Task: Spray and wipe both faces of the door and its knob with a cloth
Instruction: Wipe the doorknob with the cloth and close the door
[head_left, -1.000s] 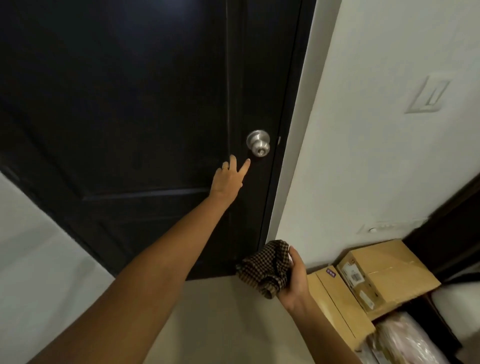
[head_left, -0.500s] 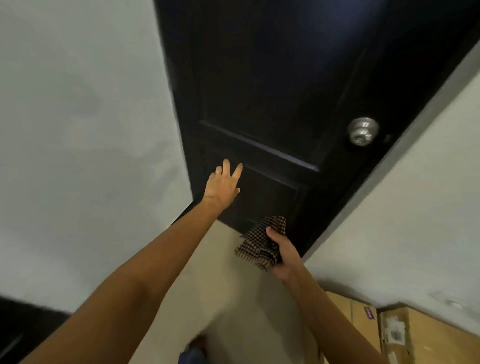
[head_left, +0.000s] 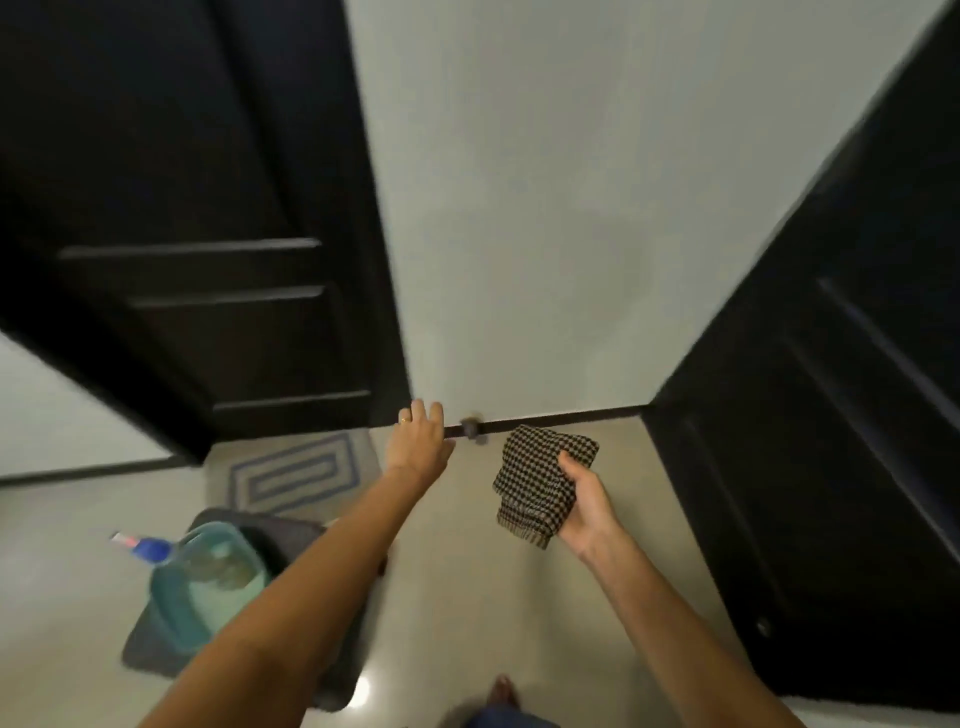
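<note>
Ok so here's how it sits. The right hand is gripping the cloth, a checked folded wad, thumb across it, held over the floor a bit right of centre. The left hand is loose, fingers out, holding nothing, and stretched toward the far baseboard right beside a little door stop. Can't tell if it's touching anything.

Two dark doors are in view: the left door further off, and the right door running along the right edge, nearer the cloth. I can't say for sure which one is the job, and no knob shows on either.

Near left there's a teal basin on a dark mat. Just left of it on the floor is what looks like the spray bottle, with a blue and red head. It's blurry, so that's a guess.

My read: nothing's getting wiped here, this is the go-get-the-spray bit. Tips:
- Use the free left hand for the bottle and keep the cloth where it is, so there's no swapping.
- Come at the bottle from the left side. The basin looks like it has liquid in it, and the left forearm is right over it, so it'd be easy to bump.
- Shake the cloth out to a flat pad before wiping, since a wad only smears.
- Mist lightly, as dark doors show drips.
</note>
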